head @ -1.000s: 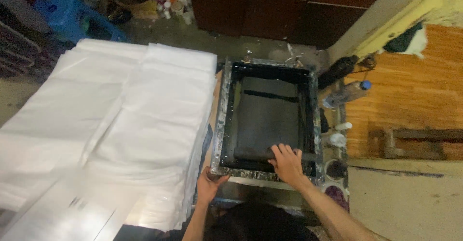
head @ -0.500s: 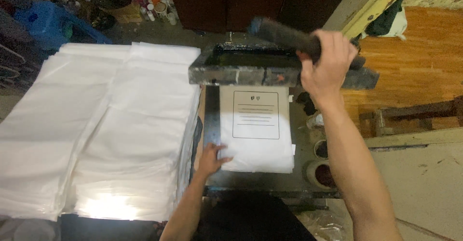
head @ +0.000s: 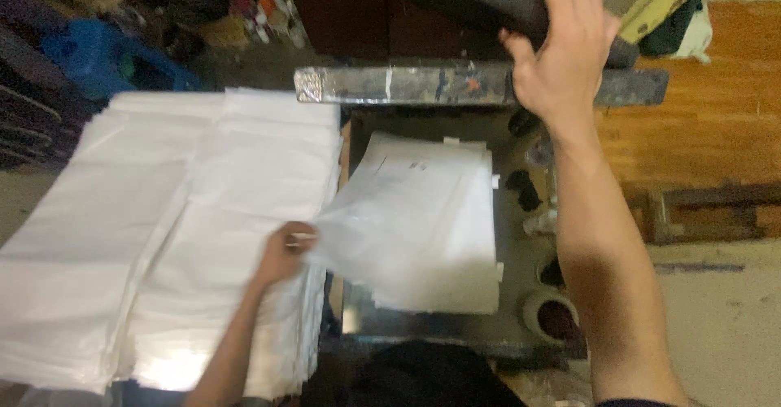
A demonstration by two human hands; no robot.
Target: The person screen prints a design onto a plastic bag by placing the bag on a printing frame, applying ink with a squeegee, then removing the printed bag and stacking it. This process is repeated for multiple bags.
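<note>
- The right hand (head: pixel 561 45) is raised at the top of the view, fingers wrapped around a dark bar-shaped handle (head: pixel 480 0).
- Just below that hand, the dark, paint-smeared printing frame (head: pixel 407 85) is tilted up, its front edge facing the camera.
- The left hand (head: pixel 281 252) is closed in a pinch on the left edge of a thin white sheet (head: pixel 407 228), which is lifted and blurred.
- That sheet hangs above a small stack of white sheets (head: pixel 455 171) lying on the dark tabletop (head: pixel 521 309) under the raised frame.
- Left of the left hand, touching it, lies a broad pile of white sheets (head: pixel 146 228).
- A roll of tape (head: pixel 553 313) sits near the tabletop's right edge.
</note>
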